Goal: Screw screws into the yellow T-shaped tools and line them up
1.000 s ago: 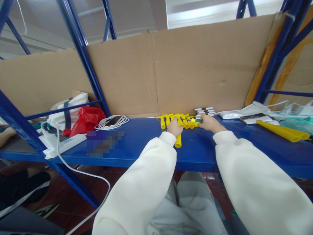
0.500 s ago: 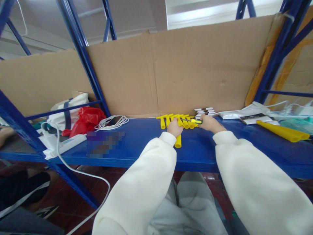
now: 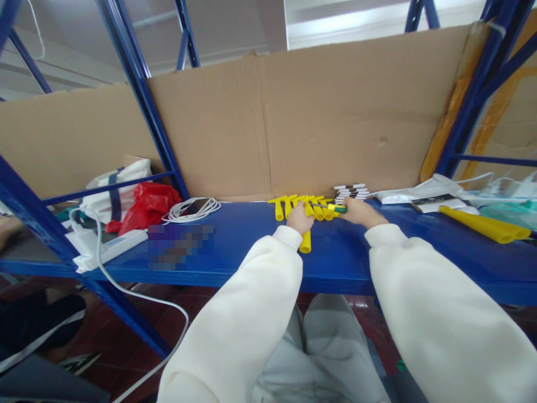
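Note:
My left hand [image 3: 299,219] is closed around a yellow T-shaped scraper-like tool [image 3: 306,243], its round hollow handle pointing toward me. In my right hand [image 3: 359,212] is a screwdriver [image 3: 337,208] with a yellow and green handle. The screwdriver's thin shaft points left, toward the head of the held tool; my left fingers hide where its tip meets it. Several more yellow T-shaped tools [image 3: 279,211] lie in a row just behind my hands. A small stack of white and dark packs [image 3: 351,192] sits behind my right hand.
On the blue shelf [image 3: 251,240], a coiled white cable [image 3: 192,210], red plastic bag [image 3: 151,202] and power strip [image 3: 119,246] lie left. Yellow cone-like pieces [image 3: 482,224] lie right. Cardboard [image 3: 335,117] stands behind, blue posts [image 3: 155,117] beside it. Another person's hand [image 3: 9,229] shows far left.
Almost nothing differs. Both hands keep their places and grips, with the screwdriver still pointing left at the tool; the view has shifted very slightly.

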The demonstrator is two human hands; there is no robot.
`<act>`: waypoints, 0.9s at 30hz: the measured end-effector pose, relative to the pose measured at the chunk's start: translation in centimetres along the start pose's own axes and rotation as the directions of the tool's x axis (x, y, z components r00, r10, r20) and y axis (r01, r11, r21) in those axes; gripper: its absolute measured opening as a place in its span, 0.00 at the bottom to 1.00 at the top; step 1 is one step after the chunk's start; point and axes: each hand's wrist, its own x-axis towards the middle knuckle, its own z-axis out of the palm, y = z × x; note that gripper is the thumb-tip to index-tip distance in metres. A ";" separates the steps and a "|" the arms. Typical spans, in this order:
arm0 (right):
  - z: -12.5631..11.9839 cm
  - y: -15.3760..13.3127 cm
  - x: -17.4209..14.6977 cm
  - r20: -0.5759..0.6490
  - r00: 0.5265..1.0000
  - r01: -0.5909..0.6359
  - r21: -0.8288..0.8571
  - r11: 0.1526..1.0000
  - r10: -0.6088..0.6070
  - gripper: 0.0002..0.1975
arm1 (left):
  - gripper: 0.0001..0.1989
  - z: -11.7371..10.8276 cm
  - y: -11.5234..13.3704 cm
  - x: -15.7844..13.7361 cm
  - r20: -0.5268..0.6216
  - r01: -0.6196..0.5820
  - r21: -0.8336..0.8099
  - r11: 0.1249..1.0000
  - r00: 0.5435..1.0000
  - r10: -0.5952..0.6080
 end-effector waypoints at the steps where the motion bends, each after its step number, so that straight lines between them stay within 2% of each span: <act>1: 0.0 0.0 0.0 -0.002 1.000 0.003 0.002 1.000 -0.003 0.18 | 0.24 0.0 0.0 0.0 0.002 -0.001 0.003 1.000 1.000 0.001; 7: 0.2 0.1 0.4 -0.026 0.999 0.034 0.035 0.999 -0.033 0.14 | 0.24 0.3 -0.3 0.3 -0.007 -0.023 0.012 1.000 1.000 0.023; 12: 0.9 0.7 0.8 -0.063 0.998 0.026 0.015 1.000 -0.025 0.16 | 0.24 0.4 -0.4 0.4 -0.016 -0.024 -0.002 1.000 1.000 0.024; 22: 1.2 1.2 1.2 -0.069 0.994 0.092 0.066 0.994 -0.087 0.13 | 0.24 0.2 -0.3 0.3 -0.006 -0.026 0.002 1.000 1.000 0.026; 27: 1.0 1.0 1.2 -0.077 0.995 0.063 0.042 0.997 -0.060 0.14 | 0.25 0.2 -0.3 0.2 0.001 -0.031 0.008 0.999 1.000 0.031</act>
